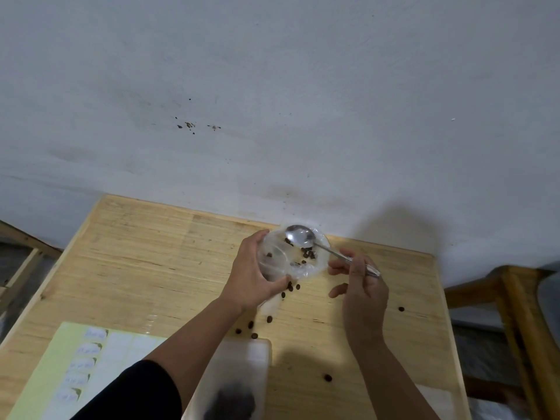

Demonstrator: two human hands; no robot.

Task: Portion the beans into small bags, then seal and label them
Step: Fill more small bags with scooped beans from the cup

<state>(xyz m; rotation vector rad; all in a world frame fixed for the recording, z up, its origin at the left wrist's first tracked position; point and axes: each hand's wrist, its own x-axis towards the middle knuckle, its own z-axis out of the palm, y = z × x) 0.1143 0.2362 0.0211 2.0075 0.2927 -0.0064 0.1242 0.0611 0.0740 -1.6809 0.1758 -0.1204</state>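
At the far edge of the wooden desk (127,268), close to the pale wall (272,86), the left hand (254,274) curls round the side of a clear plastic bowl (318,262), tipped toward the camera. A few dark beans (309,253) lie inside the bowl. The right hand (360,286) pinches the handle of a metal spoon (298,234), whose scoop sits over the bowl's far rim with no beans showing in it. More loose beans are scattered on the desk just below the bowl and farther toward the near edge, one well off to the right. Nearer the camera, partly hidden by the left forearm, lies a small translucent bag (242,383) with a dark heap inside, probably beans, though it is blurred. At the left near corner rests a pale green label sheet (60,374), several labels bearing writing too small to read. A wooden chair (515,298) stands beside the desk on the right.
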